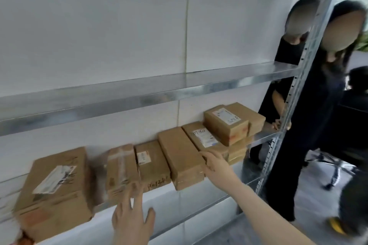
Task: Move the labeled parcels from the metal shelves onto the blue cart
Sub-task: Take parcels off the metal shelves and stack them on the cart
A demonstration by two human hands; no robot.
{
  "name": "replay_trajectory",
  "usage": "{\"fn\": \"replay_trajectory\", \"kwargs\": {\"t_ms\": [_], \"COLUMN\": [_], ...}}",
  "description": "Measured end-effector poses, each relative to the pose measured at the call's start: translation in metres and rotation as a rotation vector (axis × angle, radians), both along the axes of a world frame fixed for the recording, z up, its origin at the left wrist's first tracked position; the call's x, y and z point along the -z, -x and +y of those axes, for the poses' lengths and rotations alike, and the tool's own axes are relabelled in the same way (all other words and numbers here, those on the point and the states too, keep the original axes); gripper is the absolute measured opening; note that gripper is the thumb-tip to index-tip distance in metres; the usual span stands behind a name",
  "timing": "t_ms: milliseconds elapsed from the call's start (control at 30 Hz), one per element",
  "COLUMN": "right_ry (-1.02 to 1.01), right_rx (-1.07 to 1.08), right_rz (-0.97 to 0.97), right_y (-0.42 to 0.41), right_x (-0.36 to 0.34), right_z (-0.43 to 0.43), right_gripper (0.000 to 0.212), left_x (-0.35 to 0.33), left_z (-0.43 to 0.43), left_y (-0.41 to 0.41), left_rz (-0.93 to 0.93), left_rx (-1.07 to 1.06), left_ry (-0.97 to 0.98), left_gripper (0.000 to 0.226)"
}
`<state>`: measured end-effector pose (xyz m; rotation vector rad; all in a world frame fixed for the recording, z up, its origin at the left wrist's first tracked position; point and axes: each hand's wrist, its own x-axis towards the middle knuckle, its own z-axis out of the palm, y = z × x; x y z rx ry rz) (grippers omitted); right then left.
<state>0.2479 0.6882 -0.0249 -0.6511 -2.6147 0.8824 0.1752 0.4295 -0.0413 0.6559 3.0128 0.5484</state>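
Note:
Several brown cardboard parcels lie in a row on a metal shelf point(264, 137). A large labeled parcel point(53, 191) sits at the left. Beside it are a taped parcel point(121, 167), a small labeled parcel point(152, 162), a plain long parcel point(182, 156) and a labeled flat parcel point(203, 138). A labeled box point(226, 123) sits on a stack at the right end. My left hand point(130, 217) reaches with spread fingers toward the taped parcel, its fingertips at the front edge. My right hand point(216, 165) touches the near end of the labeled flat parcel. The blue cart is out of view.
The upper metal shelf point(139, 95) carries nothing. A perforated steel upright point(298, 77) frames the rack's right side. Two people in dark clothes point(318, 105) stand just beyond it, one hand on the post. An office chair base point(334, 167) is on the floor behind them.

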Motion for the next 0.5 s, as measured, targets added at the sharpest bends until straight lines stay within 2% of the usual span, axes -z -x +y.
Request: {"fn": "replay_trajectory", "kwargs": {"t_ms": [133, 267, 367, 500], "right_ry": [-0.031, -0.083, -0.138, -0.176], "right_rx": [0.070, 0.102, 0.123, 0.074], "right_rz": [-0.010, 0.002, -0.011, -0.097], "right_y": [-0.018, -0.008, 0.018, 0.054], "right_x": [-0.002, -0.020, -0.027, -0.011], "right_z": [0.122, 0.220, 0.272, 0.309], "right_gripper": [0.048, 0.043, 0.047, 0.049], "left_x": [0.008, -0.005, -0.022, -0.021], "left_z": [0.123, 0.223, 0.286, 0.357], "left_y": [-0.002, 0.007, 0.025, 0.051], "left_rz": [-0.126, -0.106, -0.098, -0.206], "left_rx": [0.108, 0.265, 0.345, 0.397], "left_ry": [-0.090, -0.182, -0.310, -0.386], "left_gripper": [0.068, 0.064, 0.062, 0.068]}}
